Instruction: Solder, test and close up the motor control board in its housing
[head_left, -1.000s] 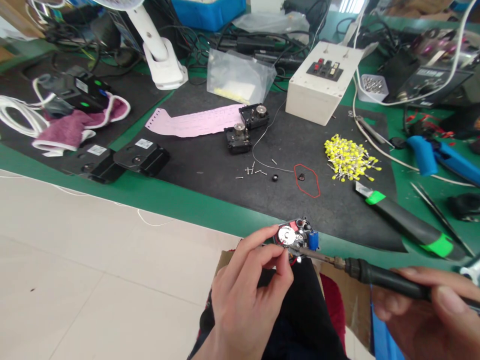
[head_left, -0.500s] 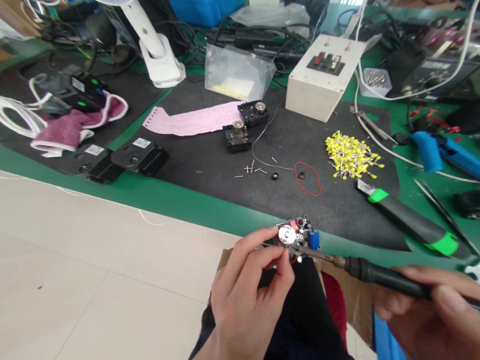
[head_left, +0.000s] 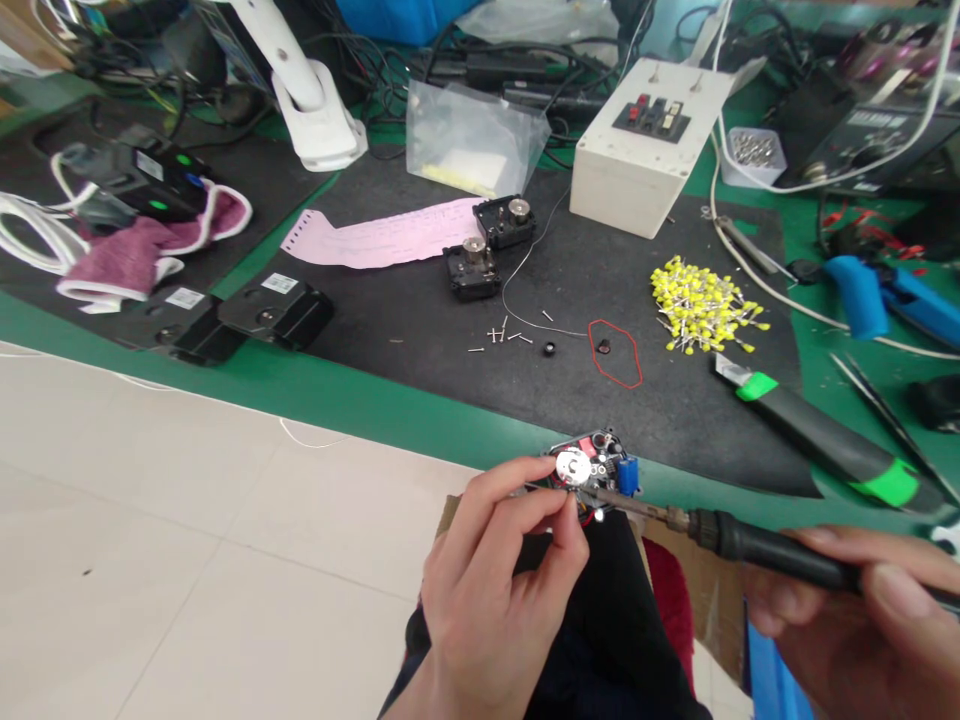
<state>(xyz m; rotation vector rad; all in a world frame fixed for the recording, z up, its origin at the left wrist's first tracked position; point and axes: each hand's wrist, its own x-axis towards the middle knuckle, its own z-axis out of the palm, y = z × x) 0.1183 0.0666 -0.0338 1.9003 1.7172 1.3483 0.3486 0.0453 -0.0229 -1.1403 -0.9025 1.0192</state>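
My left hand (head_left: 491, 590) pinches a small round circuit assembly (head_left: 592, 472) with a silver disc, a red part and a blue component, held just off the bench's near edge. My right hand (head_left: 855, 630) is wrapped round the black handle of a soldering iron (head_left: 742, 545), whose metal tip rests against the assembly's lower side. Both hands hover above my lap, below the green bench edge (head_left: 420, 415).
On the black mat (head_left: 570, 290) lie a pile of yellow capacitors (head_left: 701, 305), a green-handled knife (head_left: 817, 440), loose screws (head_left: 502, 335), a red wire loop (head_left: 616, 353), two small black motor units (head_left: 487, 245), pink paper (head_left: 382, 238) and a white switch box (head_left: 645, 150). Blue pliers (head_left: 877, 295) lie right.
The view has shifted slightly, so the bench items sit a little higher and leftward. Both hands, the assembly and the iron keep the same hold and contact.
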